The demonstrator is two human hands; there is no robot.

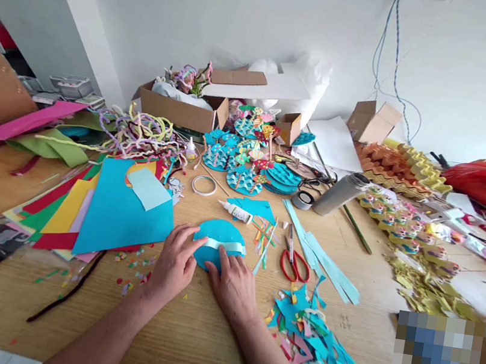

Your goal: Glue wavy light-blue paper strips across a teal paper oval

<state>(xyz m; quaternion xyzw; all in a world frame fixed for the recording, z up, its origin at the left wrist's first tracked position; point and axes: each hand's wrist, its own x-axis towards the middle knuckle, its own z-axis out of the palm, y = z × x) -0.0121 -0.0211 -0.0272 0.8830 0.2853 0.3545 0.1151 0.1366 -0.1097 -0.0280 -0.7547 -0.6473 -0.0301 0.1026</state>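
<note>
A blue paper circle [218,226] lies on the table in front of me. Across its middle runs a pale blue paper strip [233,246], slightly raised in places. My left hand [174,260] is at the circle's left edge, fingers stretched out, the index fingertip touching the strip's left end. From below, my right hand [235,281] rests over the circle, its extended fingers pressing on the strip near the middle. Just beyond lies a white glue bottle [238,212] on its side. Red-handled scissors [294,264] are to the right.
Coloured paper sheets [125,222] are stacked at left. Blue paper scraps [321,333] lie right of my arm, below pale strips [326,261]. A metal flask [341,194], a tape roll [204,185] and finished paper crafts [246,179] stand farther back. A cardboard box [176,110] is by the wall.
</note>
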